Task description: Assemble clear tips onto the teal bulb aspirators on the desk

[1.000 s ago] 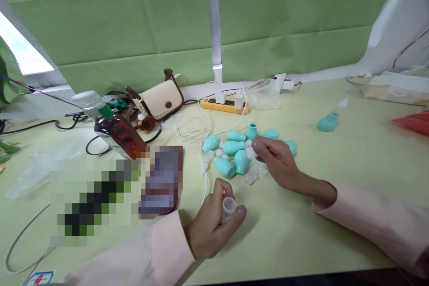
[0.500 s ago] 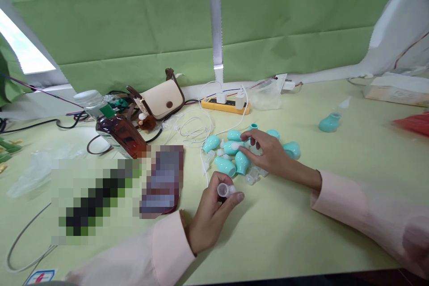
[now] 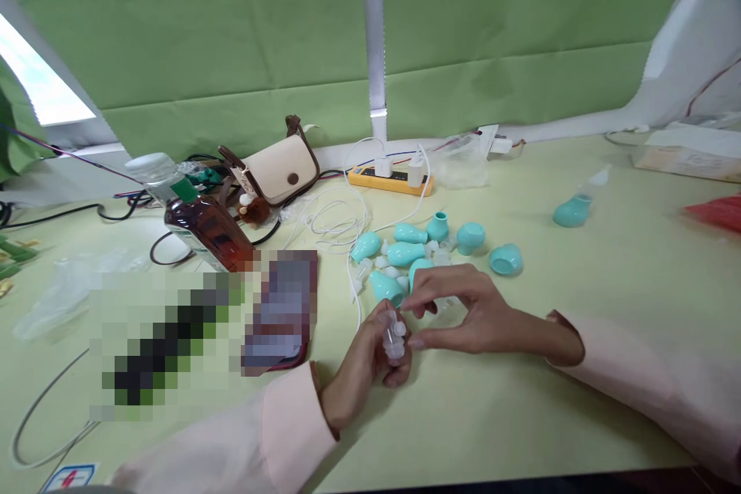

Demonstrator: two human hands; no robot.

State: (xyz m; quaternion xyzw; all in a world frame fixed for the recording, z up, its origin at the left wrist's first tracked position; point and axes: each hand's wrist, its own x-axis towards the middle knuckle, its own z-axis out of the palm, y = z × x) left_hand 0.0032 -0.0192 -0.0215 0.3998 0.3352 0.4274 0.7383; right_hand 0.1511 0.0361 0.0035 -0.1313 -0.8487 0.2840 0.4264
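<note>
My left hand (image 3: 370, 347) is closed around a small clear plastic fitting (image 3: 394, 346), which has a white knob-like part (image 3: 399, 329) against it. Close beside it on the right, my right hand (image 3: 463, 309) has its thumb and fingers apart, with nothing visible between them. Its fingertips are near the fitting; I cannot tell whether they touch it. Behind both hands lie several glossy turquoise bulb-shaped pieces (image 3: 406, 253), some with an open end. Small white and clear plastic parts (image 3: 363, 270) are scattered among them, and my right hand partly hides some pieces.
A phone (image 3: 281, 309) lies left of my left hand, beyond it a bottle of dark liquid (image 3: 202, 224). A cream bag (image 3: 283, 174) and a yellow power strip (image 3: 387, 181) with white cables stand behind. One turquoise bulb with a clear tip (image 3: 573, 210) sits apart on the right.
My right hand has moved from the turquoise pieces toward me, up to my left hand. My left hand has turned the clear fitting, so its side now shows instead of its round opening.
</note>
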